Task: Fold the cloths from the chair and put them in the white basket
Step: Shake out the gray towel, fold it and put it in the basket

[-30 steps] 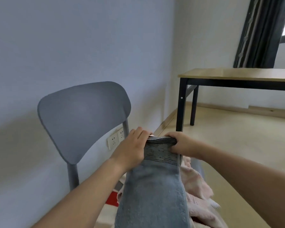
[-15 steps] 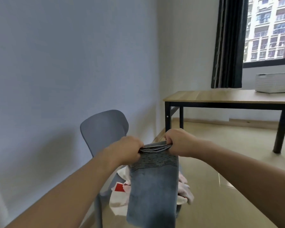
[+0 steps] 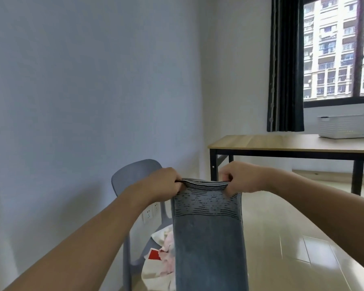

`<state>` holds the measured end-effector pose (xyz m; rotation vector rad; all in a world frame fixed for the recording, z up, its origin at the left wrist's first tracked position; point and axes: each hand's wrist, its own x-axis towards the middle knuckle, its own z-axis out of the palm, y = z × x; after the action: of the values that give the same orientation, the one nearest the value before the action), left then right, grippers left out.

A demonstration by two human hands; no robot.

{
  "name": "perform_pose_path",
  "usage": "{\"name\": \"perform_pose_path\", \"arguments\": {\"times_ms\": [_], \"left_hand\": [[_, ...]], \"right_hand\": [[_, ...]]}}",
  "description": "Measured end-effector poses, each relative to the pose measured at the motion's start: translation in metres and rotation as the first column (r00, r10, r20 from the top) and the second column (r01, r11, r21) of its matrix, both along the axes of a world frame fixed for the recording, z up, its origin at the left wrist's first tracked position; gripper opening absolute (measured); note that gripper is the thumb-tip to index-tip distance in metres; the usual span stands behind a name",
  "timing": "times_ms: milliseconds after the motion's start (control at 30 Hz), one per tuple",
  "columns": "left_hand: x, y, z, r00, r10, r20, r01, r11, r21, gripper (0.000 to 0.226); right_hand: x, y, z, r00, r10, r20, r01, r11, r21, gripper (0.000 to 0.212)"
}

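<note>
Left hand (image 3: pixel 163 184) pinches the top-left corner of the blue-grey towel (image 3: pixel 208 234); right hand (image 3: pixel 239 179) pinches the top-right corner, fingers curled over the doubled top edge. Hands level, a towel-width apart. Towel hangs straight down from both grips, patterned band w/ dark dashes near the top, lower end out of frame. Behind & below it: grey chair (image 3: pixel 135 175) against the wall, w/ a heap of white, pink & red cloths (image 3: pixel 160 259) on the seat. White basket (image 3: pixel 345 126) sits on the wooden table (image 3: pixel 271 141) by the window, well apart from hands
</note>
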<state>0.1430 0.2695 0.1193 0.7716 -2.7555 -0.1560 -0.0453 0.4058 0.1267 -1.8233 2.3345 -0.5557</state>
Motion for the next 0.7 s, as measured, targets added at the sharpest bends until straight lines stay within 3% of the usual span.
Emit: {"name": "perform_pose_path", "arguments": {"times_ms": [67,167,267,367,433,500,600,700], "left_hand": [[0.000,-0.003,0.004,0.996,-0.030,-0.089,0.040,0.993,0.109,0.028],[-0.009,-0.014,0.004,0.988,-0.033,-0.154,0.057,0.986,0.155,0.027],[-0.024,-0.028,0.001,0.962,-0.006,-0.272,0.044,0.990,0.133,0.018],[-0.041,-0.040,0.009,0.907,0.040,-0.419,0.001,0.995,0.097,0.040],[-0.052,-0.044,0.024,0.879,0.061,-0.472,-0.081,0.996,-0.023,0.033],[-0.057,-0.043,0.040,0.832,0.066,-0.550,-0.150,0.983,-0.108,0.023],[-0.054,-0.040,0.056,0.776,0.054,-0.629,-0.166,0.979,-0.120,0.016],[-0.044,-0.040,0.048,0.810,0.085,-0.581,-0.180,0.978,-0.107,0.014]], "right_hand": [[-0.008,-0.001,0.004,0.999,0.011,0.047,-0.009,0.999,-0.043,0.031],[-0.015,-0.006,0.010,1.000,0.002,0.025,0.000,0.994,-0.106,0.032],[-0.022,-0.020,0.013,1.000,-0.007,-0.007,0.005,0.982,-0.190,0.028],[-0.033,-0.041,0.020,1.000,0.003,0.015,0.002,0.960,-0.281,0.020],[-0.036,-0.054,0.033,1.000,-0.003,0.001,0.003,0.928,-0.373,0.033],[-0.038,-0.065,0.046,0.988,-0.081,-0.135,0.003,0.866,-0.500,0.041],[-0.036,-0.071,0.052,0.928,-0.191,-0.319,-0.067,0.758,-0.649,0.021],[-0.027,-0.061,0.038,0.902,-0.156,-0.402,-0.126,0.796,-0.591,0.022]]}}
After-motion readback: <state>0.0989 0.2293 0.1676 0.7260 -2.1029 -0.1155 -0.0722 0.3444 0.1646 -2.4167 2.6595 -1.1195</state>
